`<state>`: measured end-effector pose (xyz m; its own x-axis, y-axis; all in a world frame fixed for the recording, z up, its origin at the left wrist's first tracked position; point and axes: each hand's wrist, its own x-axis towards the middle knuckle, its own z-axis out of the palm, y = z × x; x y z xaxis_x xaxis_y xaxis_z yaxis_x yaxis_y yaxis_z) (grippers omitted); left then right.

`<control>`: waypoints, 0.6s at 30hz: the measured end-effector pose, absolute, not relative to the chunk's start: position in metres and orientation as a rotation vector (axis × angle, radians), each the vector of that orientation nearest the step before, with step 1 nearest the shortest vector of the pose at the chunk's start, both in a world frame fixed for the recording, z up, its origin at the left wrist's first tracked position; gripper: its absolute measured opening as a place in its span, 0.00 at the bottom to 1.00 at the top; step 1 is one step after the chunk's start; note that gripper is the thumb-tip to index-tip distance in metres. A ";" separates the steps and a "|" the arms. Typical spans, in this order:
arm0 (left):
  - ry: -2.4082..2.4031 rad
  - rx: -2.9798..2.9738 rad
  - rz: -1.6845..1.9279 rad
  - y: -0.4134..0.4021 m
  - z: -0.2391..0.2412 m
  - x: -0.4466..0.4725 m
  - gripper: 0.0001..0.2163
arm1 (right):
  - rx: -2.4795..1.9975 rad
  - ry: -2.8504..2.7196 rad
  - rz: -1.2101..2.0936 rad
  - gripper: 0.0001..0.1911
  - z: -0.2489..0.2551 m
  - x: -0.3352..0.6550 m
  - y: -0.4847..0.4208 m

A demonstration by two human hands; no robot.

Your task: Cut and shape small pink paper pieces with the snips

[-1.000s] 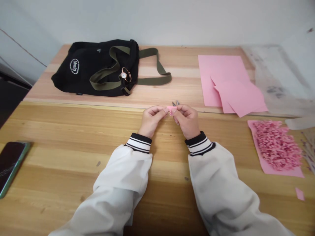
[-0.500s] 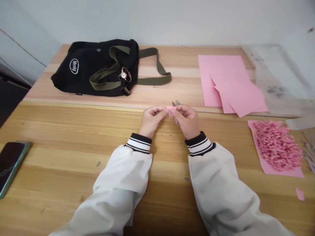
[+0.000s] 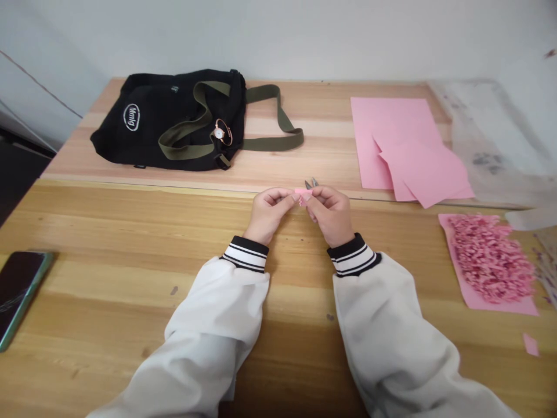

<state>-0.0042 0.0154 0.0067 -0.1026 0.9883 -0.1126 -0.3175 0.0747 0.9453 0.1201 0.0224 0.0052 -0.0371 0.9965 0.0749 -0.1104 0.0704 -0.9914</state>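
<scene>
A small pink paper piece (image 3: 301,193) is pinched between both hands just above the wooden table (image 3: 130,244). My left hand (image 3: 268,213) holds its left end with fingertips pressed together. My right hand (image 3: 331,213) grips the right end, fingers curled. Right behind the paper, the metal tips of what look like scissors (image 3: 311,183) poke out; the rest of them is hidden by my right hand.
A black bag (image 3: 174,119) with olive straps and a wristwatch (image 3: 223,133) lies at the back left. Pink sheets (image 3: 404,145) lie at the back right. A pile of small folded pink pieces (image 3: 491,255) rests on a pink sheet at the right. A phone (image 3: 20,293) sits at the left edge.
</scene>
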 end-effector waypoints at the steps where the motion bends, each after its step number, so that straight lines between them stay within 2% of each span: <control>1: 1.096 0.841 1.360 0.015 0.007 -0.004 0.13 | -1.057 -1.195 1.234 0.20 0.005 0.120 0.023; 9: 1.023 0.779 1.344 0.016 0.006 -0.008 0.10 | -1.071 -1.174 1.243 0.20 0.005 0.120 0.022; 18: 1.050 0.783 1.353 0.015 0.007 -0.005 0.12 | -1.075 -1.171 1.234 0.20 0.004 0.120 0.023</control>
